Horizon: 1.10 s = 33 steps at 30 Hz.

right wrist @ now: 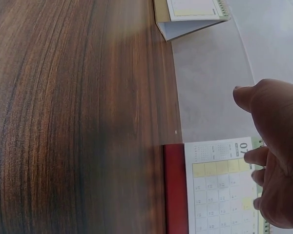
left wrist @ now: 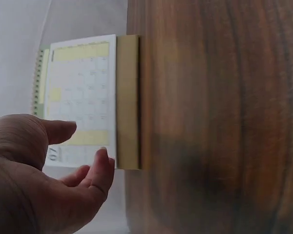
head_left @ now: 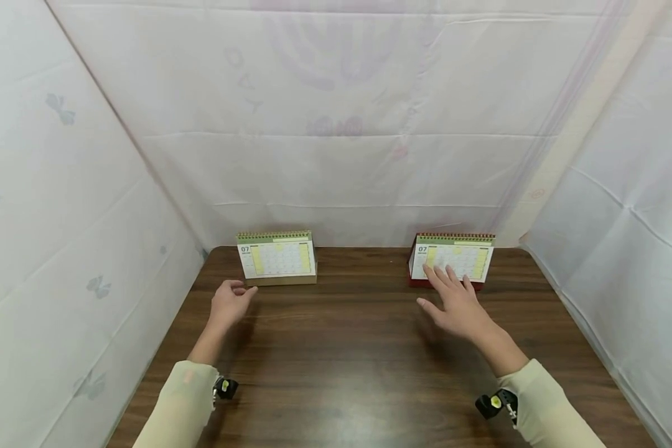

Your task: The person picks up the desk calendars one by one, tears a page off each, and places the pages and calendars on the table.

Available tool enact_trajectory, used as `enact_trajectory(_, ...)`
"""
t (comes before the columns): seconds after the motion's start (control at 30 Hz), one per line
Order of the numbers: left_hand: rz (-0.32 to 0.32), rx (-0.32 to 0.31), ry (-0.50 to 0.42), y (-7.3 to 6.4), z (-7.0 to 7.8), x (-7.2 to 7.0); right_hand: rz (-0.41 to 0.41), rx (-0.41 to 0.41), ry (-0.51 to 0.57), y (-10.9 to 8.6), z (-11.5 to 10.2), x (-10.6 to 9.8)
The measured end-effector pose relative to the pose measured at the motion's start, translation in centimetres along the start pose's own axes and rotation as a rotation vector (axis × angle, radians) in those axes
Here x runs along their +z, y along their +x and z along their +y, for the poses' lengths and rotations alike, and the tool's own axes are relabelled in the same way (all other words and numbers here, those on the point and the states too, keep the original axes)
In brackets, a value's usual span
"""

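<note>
Two desk calendars stand upright on the wooden table, both showing the 07 page. At the left is one with a tan base (head_left: 280, 258); at the right, one with a red base (head_left: 470, 255). My left hand (head_left: 231, 303) is at the tan calendar's lower left corner, thumb and fingers apart and loosely bent, with nothing between them. In the left wrist view the tan calendar (left wrist: 83, 97) lies beyond the fingers. My right hand (head_left: 456, 308) spreads its fingers in front of the red calendar (right wrist: 215, 190), covering part of its page. Whether those fingertips touch it, I cannot tell.
Dark wood tabletop (head_left: 358, 323) runs between the calendars and toward me. Pale cloth walls (head_left: 347, 168) close in the back and both sides. A small black device (head_left: 224, 387) sits on each wrist.
</note>
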<state>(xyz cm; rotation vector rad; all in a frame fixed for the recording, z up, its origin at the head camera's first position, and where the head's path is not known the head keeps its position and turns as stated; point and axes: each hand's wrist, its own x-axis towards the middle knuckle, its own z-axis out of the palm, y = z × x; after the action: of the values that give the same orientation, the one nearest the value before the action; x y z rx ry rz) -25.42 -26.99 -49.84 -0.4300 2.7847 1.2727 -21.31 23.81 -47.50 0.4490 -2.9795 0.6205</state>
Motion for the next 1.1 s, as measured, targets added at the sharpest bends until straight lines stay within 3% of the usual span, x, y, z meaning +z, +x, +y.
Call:
enact_trajectory(0.2,-0.084,0.004,-0.004,0.8,-1.2,0.3,-0.019,-0.025,0.018,-0.1,-0.1,0.2)
enact_trajectory(0.5,-0.14,-0.062,-0.128,2.1,-1.7,0.8,-0.043,-0.033,0.074,-0.4,0.1,0.8)
enact_trajectory(0.67,-0.173,-0.058,-0.201,3.3,-2.2,0.9,-0.056,-0.035,0.089,-0.6,0.0,1.2)
enact_trajectory(0.9,-0.141,-0.058,-0.34,5.0,-3.1,0.8,-0.09,0.005,0.095,-0.7,-0.3,1.5)
enact_trajectory(1.1,-0.125,-0.057,-0.364,5.8,-3.6,1.0,-0.103,0.016,0.088,-0.2,-0.1,1.9)
